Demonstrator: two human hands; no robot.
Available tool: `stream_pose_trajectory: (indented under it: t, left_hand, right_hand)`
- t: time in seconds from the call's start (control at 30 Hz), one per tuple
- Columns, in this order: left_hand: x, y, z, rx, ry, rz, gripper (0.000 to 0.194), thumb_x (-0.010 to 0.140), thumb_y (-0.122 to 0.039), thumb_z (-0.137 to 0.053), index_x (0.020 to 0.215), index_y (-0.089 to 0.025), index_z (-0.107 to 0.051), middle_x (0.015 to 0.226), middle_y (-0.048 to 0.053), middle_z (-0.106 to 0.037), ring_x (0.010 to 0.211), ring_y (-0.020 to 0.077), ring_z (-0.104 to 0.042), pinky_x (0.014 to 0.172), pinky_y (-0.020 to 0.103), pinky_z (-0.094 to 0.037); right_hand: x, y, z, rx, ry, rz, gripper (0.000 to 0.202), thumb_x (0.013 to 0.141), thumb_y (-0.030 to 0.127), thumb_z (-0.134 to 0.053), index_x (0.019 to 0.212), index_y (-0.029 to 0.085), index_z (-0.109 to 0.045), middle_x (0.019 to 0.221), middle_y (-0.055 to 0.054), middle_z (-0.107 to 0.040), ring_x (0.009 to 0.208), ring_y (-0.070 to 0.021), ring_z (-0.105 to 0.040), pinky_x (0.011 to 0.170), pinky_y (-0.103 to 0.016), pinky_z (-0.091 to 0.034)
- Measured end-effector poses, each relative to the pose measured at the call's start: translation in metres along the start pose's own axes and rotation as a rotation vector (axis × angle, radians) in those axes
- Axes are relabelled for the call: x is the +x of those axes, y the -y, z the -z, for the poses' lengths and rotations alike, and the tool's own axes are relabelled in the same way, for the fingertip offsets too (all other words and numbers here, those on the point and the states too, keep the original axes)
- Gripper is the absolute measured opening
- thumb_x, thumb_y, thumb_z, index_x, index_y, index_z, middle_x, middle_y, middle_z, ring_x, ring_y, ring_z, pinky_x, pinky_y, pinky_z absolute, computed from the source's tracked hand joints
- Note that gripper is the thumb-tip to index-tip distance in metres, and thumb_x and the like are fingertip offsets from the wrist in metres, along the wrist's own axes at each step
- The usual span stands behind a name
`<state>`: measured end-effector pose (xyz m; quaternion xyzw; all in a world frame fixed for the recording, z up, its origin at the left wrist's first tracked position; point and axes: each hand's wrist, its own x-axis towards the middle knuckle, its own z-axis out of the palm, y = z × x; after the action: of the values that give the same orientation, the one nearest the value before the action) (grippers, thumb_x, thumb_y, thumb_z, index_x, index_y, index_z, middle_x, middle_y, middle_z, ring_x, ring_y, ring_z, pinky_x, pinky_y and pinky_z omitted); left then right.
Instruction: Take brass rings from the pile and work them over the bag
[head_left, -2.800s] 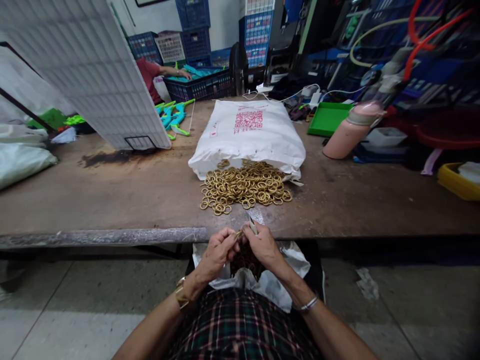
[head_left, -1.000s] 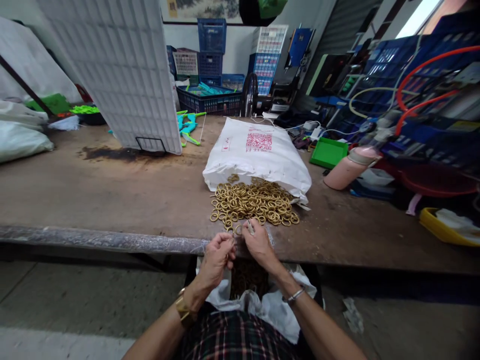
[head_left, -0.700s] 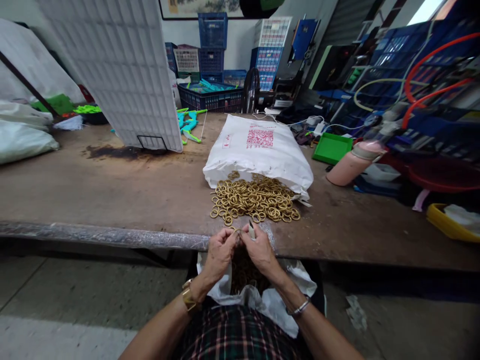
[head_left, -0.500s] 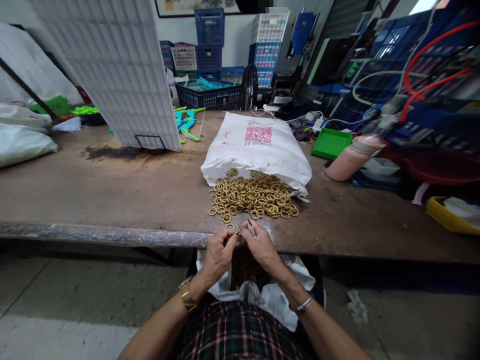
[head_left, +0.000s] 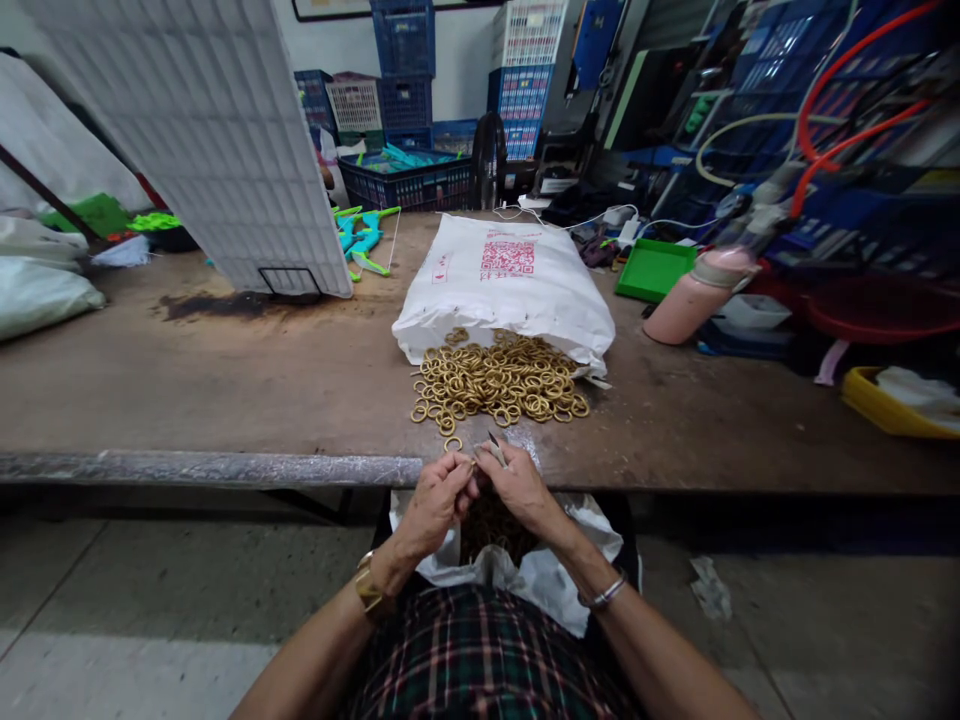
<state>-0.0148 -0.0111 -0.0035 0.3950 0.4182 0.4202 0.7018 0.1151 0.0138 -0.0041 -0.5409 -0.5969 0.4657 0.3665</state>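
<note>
Gold-coloured rings (head_left: 499, 380) spill in a pile from the mouth of a white woven sack (head_left: 517, 295) on the table. One loose ring (head_left: 452, 444) lies apart at the table's front edge, just beyond my fingers. My left hand (head_left: 437, 502) is closed in a pinch on a gold ring, mostly hidden by the fingertips. My right hand (head_left: 523, 490) is wrapped round a small knife (head_left: 498, 454), its dark pointed tip sticking up past the thumb. The fingertips of both hands nearly meet. Below them, an open white bag (head_left: 551, 590) on my lap has dark contents, hard to make out.
A white ribbed panel (head_left: 195, 140) stands at left on the brown table (head_left: 187, 400). Behind are a turquoise toy bow (head_left: 366, 240) and a dark crate (head_left: 409, 185). A green tray (head_left: 656, 270), pink bottle (head_left: 697, 300) and yellow tray (head_left: 892, 405) are at right.
The view has shifted slightly, so the table sits a little higher and further left. My left fingers have curled more over the ring. The knife stays in my right hand.
</note>
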Motion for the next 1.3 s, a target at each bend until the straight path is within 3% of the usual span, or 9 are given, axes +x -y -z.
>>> stream_pose_trajectory:
  t: [0.17,0.33,0.8,0.93,1.13,1.3]
  left_hand:
    - [-0.001,-0.003,0.0,0.046,-0.055,-0.027,0.029,0.077,-0.043,-0.053,0.069,-0.016,-0.047,0.049,-0.007,-0.041,0.037,0.0031,-0.028,0.037,0.017,-0.019]
    - [0.0,-0.004,-0.001,0.168,-0.1,-0.101,0.029,0.078,-0.044,-0.051,0.069,-0.016,-0.047,0.053,-0.006,-0.044,0.04,0.0034,-0.031,0.039,0.017,-0.023]
    - [0.0,0.003,0.005,0.296,-0.132,-0.16,0.029,0.079,-0.043,-0.048,0.067,-0.016,-0.046,0.054,-0.005,-0.043,0.043,0.005,-0.032,0.043,0.018,-0.025]
    - [-0.012,-0.003,-0.001,0.241,-0.127,-0.1,0.032,0.076,-0.047,-0.051,0.067,-0.017,-0.044,0.05,-0.006,-0.042,0.041,0.0046,-0.032,0.04,0.017,-0.024]
    - [-0.037,-0.009,-0.01,0.024,0.079,0.085,0.034,0.075,-0.05,-0.052,0.071,-0.016,-0.047,0.051,-0.004,-0.047,0.037,0.0034,-0.033,0.036,0.016,-0.022]
    - [-0.031,0.0,0.003,-0.136,0.033,0.121,0.032,0.077,-0.044,-0.052,0.072,-0.012,-0.054,0.049,-0.002,-0.048,0.037,0.0035,-0.035,0.034,0.016,-0.023]
  right_hand:
    - [-0.001,-0.005,0.005,-0.159,-0.081,0.029,0.023,0.079,0.032,-0.039,0.063,0.018,-0.049,0.055,0.003,-0.049,0.054,-0.0103,-0.045,0.055,-0.021,-0.032]
    - [-0.009,-0.008,0.005,-0.498,0.057,0.174,0.015,0.075,0.017,-0.039,0.065,0.02,-0.049,0.053,0.003,-0.047,0.05,-0.0101,-0.04,0.051,-0.021,-0.026]
    - [-0.013,-0.005,-0.001,-0.849,0.182,0.129,0.025,0.072,0.01,-0.039,0.09,0.018,-0.054,0.071,-0.004,-0.064,0.062,-0.0138,-0.054,0.056,-0.023,-0.026]
    - [-0.009,-0.002,0.001,-0.97,0.175,0.059,0.024,0.074,0.013,-0.039,0.092,0.018,-0.054,0.072,-0.006,-0.064,0.063,-0.0155,-0.056,0.054,-0.025,-0.024]
    - [0.012,-0.005,0.006,-1.043,0.041,-0.01,0.021,0.078,0.017,-0.038,0.094,0.018,-0.053,0.072,-0.006,-0.063,0.065,-0.0167,-0.056,0.054,-0.026,-0.024]
    - [0.023,0.002,-0.011,-0.956,-0.018,0.036,0.019,0.085,0.03,-0.038,0.095,0.02,-0.051,0.082,-0.005,-0.063,0.071,-0.0151,-0.057,0.057,-0.024,-0.028]
